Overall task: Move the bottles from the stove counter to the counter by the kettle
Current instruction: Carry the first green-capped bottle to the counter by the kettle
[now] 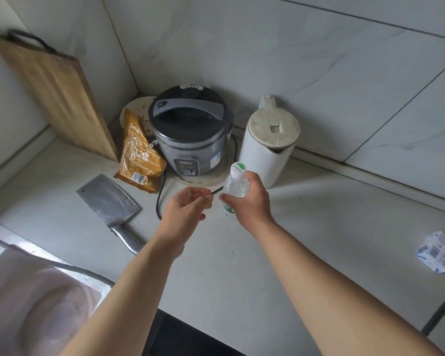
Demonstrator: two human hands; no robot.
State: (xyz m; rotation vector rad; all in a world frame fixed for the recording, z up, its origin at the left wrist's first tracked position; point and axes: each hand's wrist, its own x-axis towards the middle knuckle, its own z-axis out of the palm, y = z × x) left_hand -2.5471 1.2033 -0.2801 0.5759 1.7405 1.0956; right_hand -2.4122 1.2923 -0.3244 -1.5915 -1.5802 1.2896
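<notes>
The right hand point(251, 201) wrapped its fingers point(222, 197) around an upright bottle point(235, 187) beside the kettle point(269, 147), the left hand point(188, 209) loosely spread; a careless release could topple it.

Pale counter point(319, 227) under my arms. On it: cleaver point(108, 201), snack bag point(139, 155), rice cooker point(190, 132), kettle point(270, 142). Small carton point(438, 251) sits far right.

Two bare forearms, no sleeves, left hand point(188, 209) and right hand point(252, 204) ungloved, no rings
</notes>
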